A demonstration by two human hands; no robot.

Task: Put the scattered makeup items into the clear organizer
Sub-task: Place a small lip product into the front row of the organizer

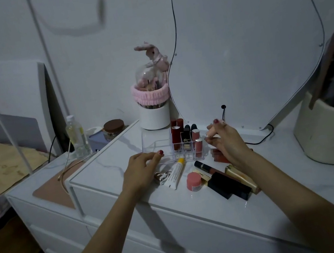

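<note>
1. The clear plastic organizer (161, 147) sits on the white bench (259, 177) at the centre of the frame, below the wavy-edged mirror (243, 46); its right-hand slots already hold upright dark red, black and pink lipsticks (186, 138), while the open tray on its left looks bare
2. The left hand (144, 166) rests with curled fingers against the organizer's front left edge, thumb along the rim, seemingly steadying it; I see nothing held in it
3. The right hand (223, 138) hovers just right of the lipstick slots, fingertips drawn together; whether something small is pinched there I cannot tell
4. Still loose on the bench, in front of the organizer between the two wrists: a white squeeze tube with a yellow cap (175, 172), a small round pink jar (193, 181), a slim black-capped tube (205, 166), a long black rectangular case (230, 184) and a gold tube (240, 174)
5. These look light and rigid, with glossy, probably slippery casings; the cylinders will roll, so a pinch across the middle suits them, and the squeeze tube is soft, best taken near the cap
6. The organizer is light and could slide, so bracing it seems wise
</note>
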